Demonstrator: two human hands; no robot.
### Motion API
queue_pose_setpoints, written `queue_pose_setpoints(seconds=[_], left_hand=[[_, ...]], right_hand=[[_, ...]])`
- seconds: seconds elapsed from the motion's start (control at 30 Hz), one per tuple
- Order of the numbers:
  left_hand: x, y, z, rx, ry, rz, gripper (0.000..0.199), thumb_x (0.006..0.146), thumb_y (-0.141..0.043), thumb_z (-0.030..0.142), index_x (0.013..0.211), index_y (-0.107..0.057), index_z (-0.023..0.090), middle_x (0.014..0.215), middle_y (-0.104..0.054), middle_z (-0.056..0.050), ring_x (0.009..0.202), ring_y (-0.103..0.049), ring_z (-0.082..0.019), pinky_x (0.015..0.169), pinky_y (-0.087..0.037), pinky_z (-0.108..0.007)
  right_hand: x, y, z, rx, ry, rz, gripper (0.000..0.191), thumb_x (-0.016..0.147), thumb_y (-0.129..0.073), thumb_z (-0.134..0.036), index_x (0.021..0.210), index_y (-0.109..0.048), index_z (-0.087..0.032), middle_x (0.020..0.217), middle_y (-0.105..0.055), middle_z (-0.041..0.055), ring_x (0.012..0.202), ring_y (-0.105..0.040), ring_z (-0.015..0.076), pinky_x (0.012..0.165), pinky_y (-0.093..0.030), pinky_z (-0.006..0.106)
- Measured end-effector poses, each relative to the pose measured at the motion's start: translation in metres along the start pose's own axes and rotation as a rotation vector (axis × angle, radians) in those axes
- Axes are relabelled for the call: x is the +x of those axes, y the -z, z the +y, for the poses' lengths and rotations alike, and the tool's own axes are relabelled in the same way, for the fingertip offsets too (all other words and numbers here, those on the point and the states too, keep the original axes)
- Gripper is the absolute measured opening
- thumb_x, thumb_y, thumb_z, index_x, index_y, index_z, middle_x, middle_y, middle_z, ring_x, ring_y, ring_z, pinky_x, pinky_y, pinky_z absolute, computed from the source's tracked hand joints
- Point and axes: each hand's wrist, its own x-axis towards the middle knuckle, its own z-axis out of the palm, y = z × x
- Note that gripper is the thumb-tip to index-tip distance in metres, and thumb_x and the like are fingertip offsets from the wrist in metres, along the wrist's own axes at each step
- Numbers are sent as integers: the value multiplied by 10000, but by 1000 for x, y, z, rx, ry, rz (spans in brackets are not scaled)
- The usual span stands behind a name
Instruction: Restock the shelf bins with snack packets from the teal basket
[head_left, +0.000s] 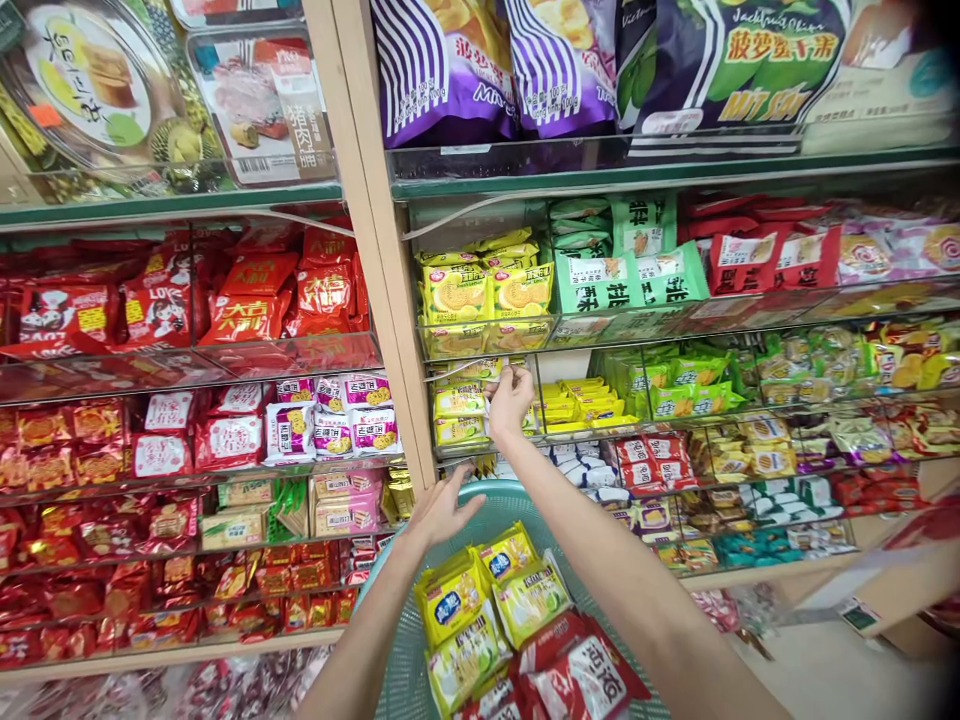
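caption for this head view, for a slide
Right hand at yellow snack packs on a shelf, left hand over a green basket holding yellow and red packs.

Both bare forearms reach forward from the bottom of the view. The right hand (511,402) is farther out, its fingers bent and drawn together at the tips. The left hand (444,512) hangs lower, palm down, fingers loosely spread, thumb apart.

Square yellow plastic packets (452,605) lie toward the far side inside the round teal plastic basket (403,645), rectangular red plastic packets (592,680) nearer — behind it, slightly left, stands a straight pale wooden post (384,250).
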Motion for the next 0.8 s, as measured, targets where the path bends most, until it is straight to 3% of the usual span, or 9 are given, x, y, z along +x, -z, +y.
queue_pose_setpoints(seconds=[0.27, 0.5, 0.8], left_hand=[[-2, 5, 11, 182, 28, -35, 575, 886, -300, 604, 1348, -334, 265, 1160, -640, -83, 902, -656, -268, 774, -452, -330], [-4, 5, 14, 167, 38, -20, 574, 900, -298, 575, 1381, -306, 262, 1266, -580, -83, 1035, -613, -274, 845, -432, -331], [-6, 6, 23, 256, 109, -15, 641, 895, -227, 621, 1351, -344, 186, 1025, -674, -135, 939, -645, -297, 768, -425, -323]], right_hand=[[1, 0, 1, -29, 14, -15, 185, 841, -452, -401, 858, -411, -221, 686, -482, -51, 502, -518, 102, 494, -470, 242], [1, 1, 2, -29, 6, -22, 178, 846, -447, -398, 865, -411, -225, 672, -481, -55, 501, -519, 103, 492, -472, 241], [-3, -2, -2, -55, -4, -42, 207, 857, -438, -426, 862, -414, -221, 693, -507, -43, 498, -511, 99, 498, -459, 235]])
